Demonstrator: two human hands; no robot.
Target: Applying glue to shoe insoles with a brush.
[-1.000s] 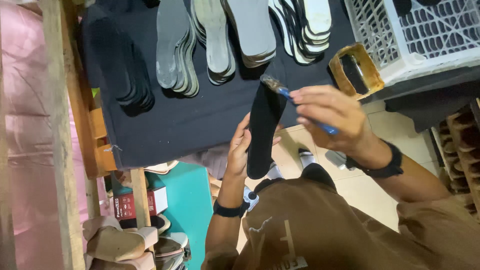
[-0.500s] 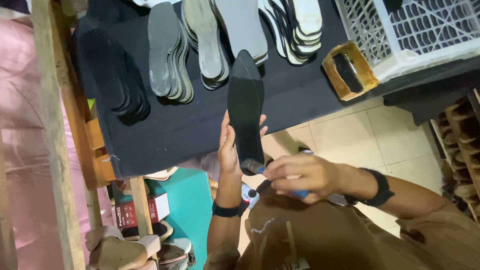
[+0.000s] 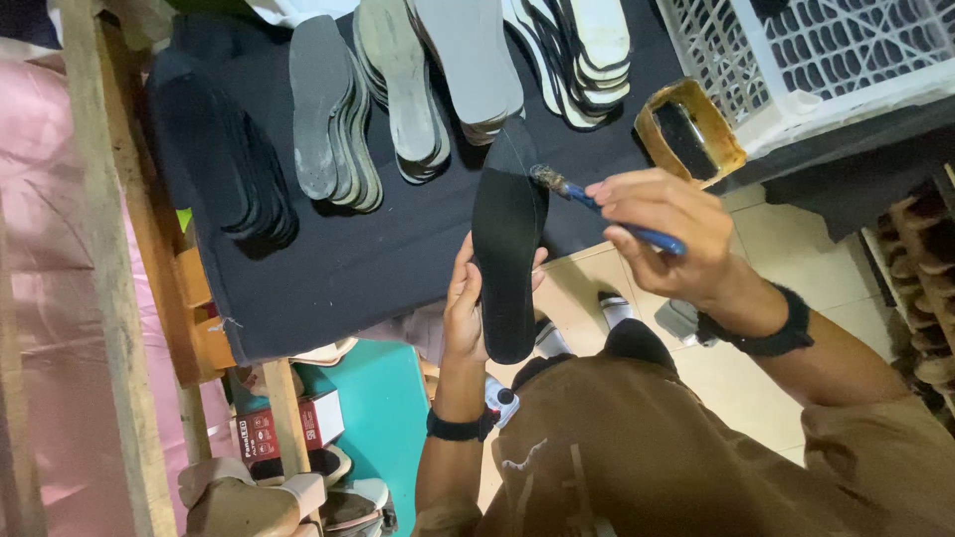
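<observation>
- The black insole (image 3: 507,244) is in the middle of the view, standing long-ways, with its toe end toward 12 o'clock, over the edge of the dark table (image 3: 328,264).
- At about 9 o'clock from it, on the table, lies a fanned pile of black insoles (image 3: 224,159), spread so each one is easy to pick.
- At about 11 o'clock sit fanned grey insoles (image 3: 333,119) and more grey ones (image 3: 408,89), also laid out in rows.
- The left hand (image 3: 466,313) holds the black insole from behind and below, near its heel half. The fingers are wrapped round its edges and clamped on it, so it stays stiff and flat.
- The right hand (image 3: 662,234) is at 3 o'clock from the insole. Its fingers are pinched tight on a blue-handled brush (image 3: 607,209).
- The brush tip touches the insole's right edge near the toe end, and a thin shiny string hangs there, likely glue.
- At about 1 o'clock stands a small yellow-rimmed tin (image 3: 689,129), close to the brush hand so dipping is easy.
- Farther right, at 2 o'clock, is a white plastic crate (image 3: 796,60).
</observation>
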